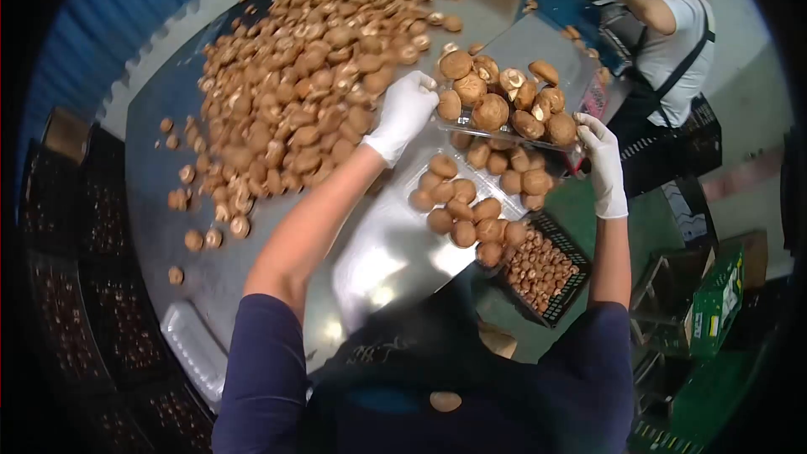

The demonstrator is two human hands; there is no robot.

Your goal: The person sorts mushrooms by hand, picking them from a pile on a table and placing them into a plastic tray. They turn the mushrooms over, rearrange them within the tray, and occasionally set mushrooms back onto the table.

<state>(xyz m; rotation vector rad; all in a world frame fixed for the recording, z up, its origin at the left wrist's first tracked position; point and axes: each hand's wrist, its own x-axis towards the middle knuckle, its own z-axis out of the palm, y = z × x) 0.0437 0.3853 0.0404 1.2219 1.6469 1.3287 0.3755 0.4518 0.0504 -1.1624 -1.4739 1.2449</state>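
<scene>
A clear plastic tray [467,129] heaped with brown shiitake mushrooms [490,112] is held up between my gloved hands. My left hand [408,113] is closed at its left end, with the fingertips partly hidden. The fingers of my right hand [602,158] grip its right end. Below it, another clear tray [510,199] holds rows of mushrooms [462,212], caps up. More mushrooms [507,160] sit partly under the raised tray.
A large mushroom pile [294,88] covers the metal table [277,240] on the left. A black crate [580,282] of small mushrooms stands below the table's right edge. An unfilled clear tray [193,345] lies at lower left. A co-worker [681,42] stands at upper right.
</scene>
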